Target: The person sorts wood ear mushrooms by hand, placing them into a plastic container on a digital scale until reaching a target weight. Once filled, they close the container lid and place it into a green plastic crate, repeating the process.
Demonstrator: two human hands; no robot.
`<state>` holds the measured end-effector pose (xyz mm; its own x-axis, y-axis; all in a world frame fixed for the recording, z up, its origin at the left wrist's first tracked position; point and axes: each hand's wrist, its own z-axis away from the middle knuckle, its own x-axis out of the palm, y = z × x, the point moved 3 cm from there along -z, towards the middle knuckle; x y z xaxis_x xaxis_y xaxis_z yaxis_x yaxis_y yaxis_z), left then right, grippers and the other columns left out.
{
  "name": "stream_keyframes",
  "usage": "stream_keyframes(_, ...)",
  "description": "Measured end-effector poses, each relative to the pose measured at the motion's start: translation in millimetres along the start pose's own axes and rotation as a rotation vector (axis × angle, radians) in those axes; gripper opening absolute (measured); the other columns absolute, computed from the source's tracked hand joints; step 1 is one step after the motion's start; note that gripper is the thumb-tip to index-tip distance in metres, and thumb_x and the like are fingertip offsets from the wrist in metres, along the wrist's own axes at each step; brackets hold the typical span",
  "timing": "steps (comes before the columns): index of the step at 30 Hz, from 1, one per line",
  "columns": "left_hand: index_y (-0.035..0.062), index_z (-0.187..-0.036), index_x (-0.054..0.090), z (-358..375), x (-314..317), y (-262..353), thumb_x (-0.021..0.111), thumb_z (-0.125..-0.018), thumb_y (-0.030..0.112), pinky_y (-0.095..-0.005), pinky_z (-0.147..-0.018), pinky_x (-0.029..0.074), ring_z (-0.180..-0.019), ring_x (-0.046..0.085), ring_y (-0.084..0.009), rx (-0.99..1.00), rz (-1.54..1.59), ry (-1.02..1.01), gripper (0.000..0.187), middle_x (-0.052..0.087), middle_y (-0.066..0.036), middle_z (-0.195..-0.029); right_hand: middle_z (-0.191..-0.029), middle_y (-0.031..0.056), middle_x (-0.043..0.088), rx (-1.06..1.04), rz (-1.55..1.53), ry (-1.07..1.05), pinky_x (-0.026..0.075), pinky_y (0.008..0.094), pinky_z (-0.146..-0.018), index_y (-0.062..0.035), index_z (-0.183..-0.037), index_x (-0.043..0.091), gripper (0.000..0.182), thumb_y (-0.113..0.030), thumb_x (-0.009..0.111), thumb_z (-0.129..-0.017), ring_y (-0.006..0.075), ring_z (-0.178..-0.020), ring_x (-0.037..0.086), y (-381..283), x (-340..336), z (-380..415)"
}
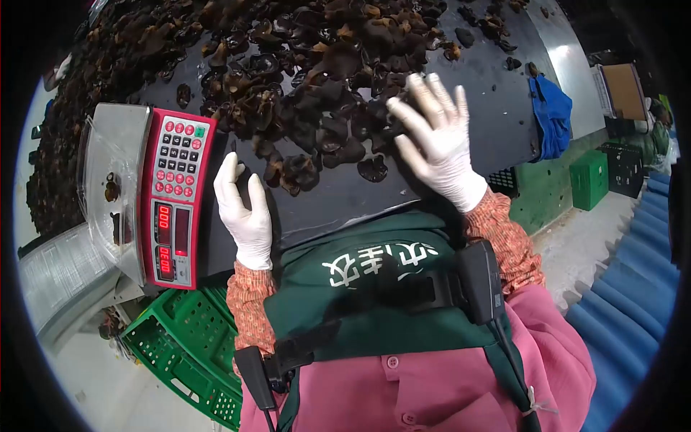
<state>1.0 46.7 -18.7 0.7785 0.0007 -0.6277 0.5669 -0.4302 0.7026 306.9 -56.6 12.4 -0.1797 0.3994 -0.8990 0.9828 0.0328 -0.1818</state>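
A broad spread of wet, dark brown wood ear mushrooms (317, 115) covers much of the black tabletop (338, 198). My left hand (245, 216), in a white glove, is between the scale and the mushrooms with thumb and fingers apart, holding nothing. At the right edge of the pile is my gloved right hand (443, 140), fingers spread, its fingertips close beside the nearest pieces. A red digital scale (173, 198) stands left of my left hand, its displays lit red. On its metal pan (122, 165), under clear plastic, lie a few small mushroom pieces.
A blue cloth (551, 119) hangs over the table's right edge. Green perforated crates (191, 349) sit below the scale, and a green box (589, 180) stands on the floor at right. Blue corrugated material (626, 288) runs along the right side.
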Motion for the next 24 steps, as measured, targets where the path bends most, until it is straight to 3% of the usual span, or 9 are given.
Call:
stream_keyframes(4, 0.0019, -0.144, 0.055, 7.0, -2.3, 4.6, 0.061, -0.099, -0.002, -0.0345, -0.100, 0.051, -0.112, 0.063, -0.0219, 0.025, -0.005, 0.017, 0.046, 0.061, -0.012, -0.132, -0.161, 0.0221, 0.038, 0.273, 0.010, 0.146, 0.017, 0.0612, -0.123, -0.0105, -0.150, 0.052, 0.056, -0.022, 0.063, -0.096, 0.0414, -0.152, 0.031, 23.9, 6.1, 8.8)
stream_keyframes(9, 0.0024, -0.144, 0.056, 16.3, -9.7, 5.9, 0.062, -0.098, -0.004, -0.0332, -0.102, 0.050, -0.112, 0.063, -0.0204, -0.019, -0.006, 0.023, 0.047, 0.061, -0.011, -0.132, -0.160, 0.0224, 0.040, 0.286, -0.048, 0.254, 0.015, 0.0597, -0.124, -0.0088, -0.152, 0.048, 0.058, -0.022, 0.062, -0.096, 0.0387, -0.152, 0.031, 21.4, 21.8, -15.4)
stream_keyframes(15, 0.0021, -0.143, 0.056, 23.9, -12.3, 7.0, 0.062, -0.097, -0.004, -0.0345, -0.103, 0.050, -0.117, 0.062, -0.0217, -0.007, -0.023, 0.016, 0.047, 0.060, -0.012, -0.135, -0.141, 0.0092, 0.059, -0.125, -0.054, 0.198, 0.017, 0.0655, -0.122, -0.0116, -0.121, 0.067, 0.036, -0.029, 0.072, -0.089, 0.0316, -0.144, 0.044, -52.9, 35.8, -80.5)
stream_keyframes(18, -0.0010, -0.140, 0.058, 28.6, -10.2, 12.0, 0.065, -0.092, -0.005, -0.0397, -0.108, 0.049, -0.129, 0.059, -0.0318, -0.055, 0.035, 0.003, 0.048, 0.059, -0.018, -0.139, -0.142, 0.0111, 0.059, -0.260, -0.103, 0.088, 0.014, 0.0667, -0.123, -0.0112, -0.104, 0.068, 0.034, -0.035, 0.080, -0.083, 0.0302, -0.146, 0.043, -83.5, 52.2, -101.8)
stream_keyframes(19, -0.0009, -0.140, 0.058, 30.1, -9.5, 10.4, 0.065, -0.091, -0.005, -0.0396, -0.108, 0.049, -0.129, 0.059, -0.0328, 0.009, 0.001, 0.005, 0.049, 0.059, -0.019, -0.140, -0.141, 0.0126, 0.060, -0.265, -0.094, 0.067, 0.015, 0.0666, -0.123, -0.0109, -0.097, 0.066, 0.035, -0.037, 0.081, -0.080, 0.0302, -0.146, 0.043, -87.5, 60.3, -104.9)
stream_keyframes(22, -0.0001, -0.140, 0.058, 30.4, -9.1, 6.2, 0.066, -0.091, -0.005, -0.0395, -0.107, 0.050, -0.128, 0.059, -0.0330, -0.042, 0.039, 0.004, 0.050, 0.059, -0.019, -0.138, -0.131, 0.0110, 0.066, -0.234, -0.040, 0.089, 0.021, 0.0653, -0.122, -0.0104, -0.088, 0.066, 0.020, -0.025, 0.078, -0.081, 0.0319, -0.140, 0.049, -82.4, 71.0, -106.1)
stream_keyframes(24, -0.0004, -0.138, 0.059, 28.9, -8.4, 6.9, 0.064, -0.093, -0.005, -0.0366, -0.105, 0.050, -0.120, 0.062, -0.0279, -0.069, 0.045, 0.022, 0.046, 0.062, -0.016, -0.134, -0.125, 0.0085, 0.068, -0.177, -0.093, 0.191, 0.024, 0.0652, -0.121, -0.0120, -0.086, 0.069, 0.010, -0.020, 0.074, -0.084, 0.0326, -0.135, 0.052, -72.2, 64.4, -100.8)
